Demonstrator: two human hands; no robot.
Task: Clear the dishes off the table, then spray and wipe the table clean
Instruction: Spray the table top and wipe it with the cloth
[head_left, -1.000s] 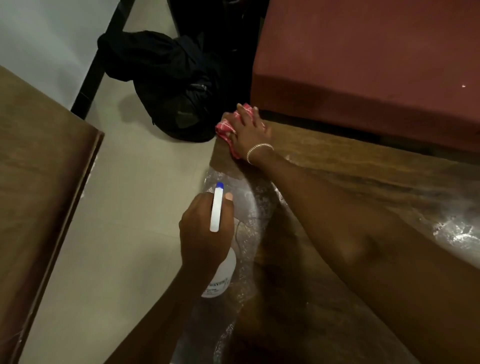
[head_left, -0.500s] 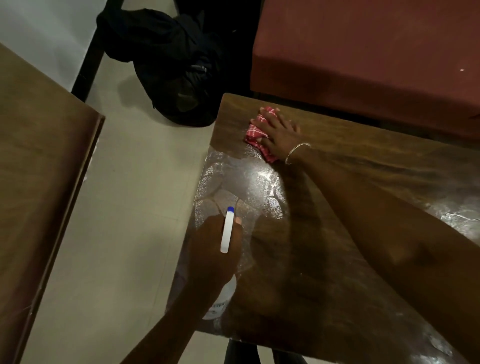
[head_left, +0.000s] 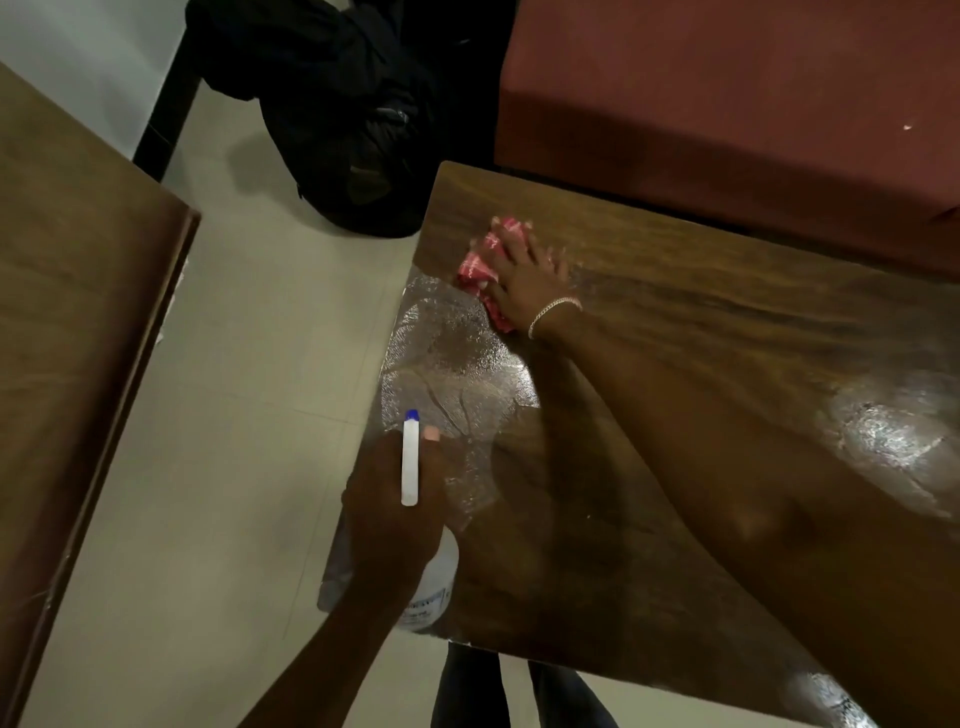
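Straight fingers (head_left: 511, 241) of the right hand (head_left: 527, 273) press a red-and-white checked cloth (head_left: 478, 265) flat near the far left corner of a glossy brown wooden table (head_left: 701, 312). The left hand (head_left: 392, 509) grips a white plastic spray bottle (head_left: 410, 462) with a blue tip, seemingly above the table's wet left edge.

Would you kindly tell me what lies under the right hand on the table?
A red checked cloth lies under the right hand, flat on the wooden table. Its left edge shows; the rest is covered by the hand. The left hand grips a spray bottle.
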